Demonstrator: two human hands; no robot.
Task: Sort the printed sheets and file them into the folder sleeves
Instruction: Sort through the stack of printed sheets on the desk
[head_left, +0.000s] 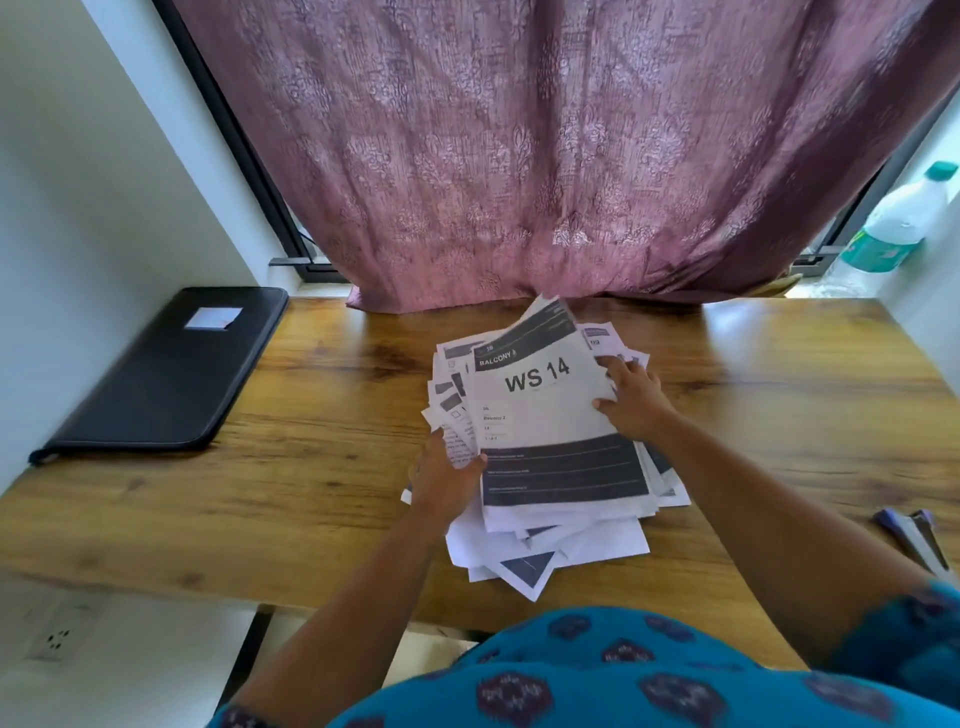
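Both hands grip a messy pile of printed sheets (545, 447) mid-table, left hand (449, 478) and right hand (631, 397) pinching opposite edges; squaring them gently first should ease sorting, the closed black folder (166, 374) lying well apart.

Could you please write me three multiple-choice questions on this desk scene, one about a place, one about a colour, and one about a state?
1. Where does the folder lie?
A. at the table's left end
B. under the sheets
C. on the floor

2. What colour is the curtain?
A. green
B. mauve
C. yellow

3. How is the folder?
A. open flat
B. standing upright
C. closed

Answers:
1 A, it lies by the left wall, apart from the pile of sheets that the left hand and right hand hold.
2 B, the fabric is mauve.
3 C, its cover is shut.
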